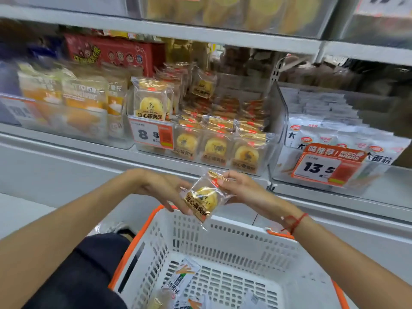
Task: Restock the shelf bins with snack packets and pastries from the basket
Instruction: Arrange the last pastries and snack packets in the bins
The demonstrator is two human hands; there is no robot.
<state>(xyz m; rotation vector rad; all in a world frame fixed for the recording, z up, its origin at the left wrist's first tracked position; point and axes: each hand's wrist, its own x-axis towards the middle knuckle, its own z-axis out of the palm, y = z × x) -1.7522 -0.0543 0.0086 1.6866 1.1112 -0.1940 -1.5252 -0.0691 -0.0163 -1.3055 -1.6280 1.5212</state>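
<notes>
My basket (223, 246) sits right under me with a few stick-snack packets (180, 279) left on its floor, and above its far rim both my hands hold one wrapped pastry (204, 200). My left hand (160, 188) cradles its lower end with loosely curled fingers, and my right hand (240, 188) pinches the top seal. The packet's long axis tilts from lower left up to the right, toward the matching pastry bin (223, 139) straight ahead and above. That bin lies nearly midway between my hands, so I judge the right, holding the leading edge, should carry it in.
</notes>
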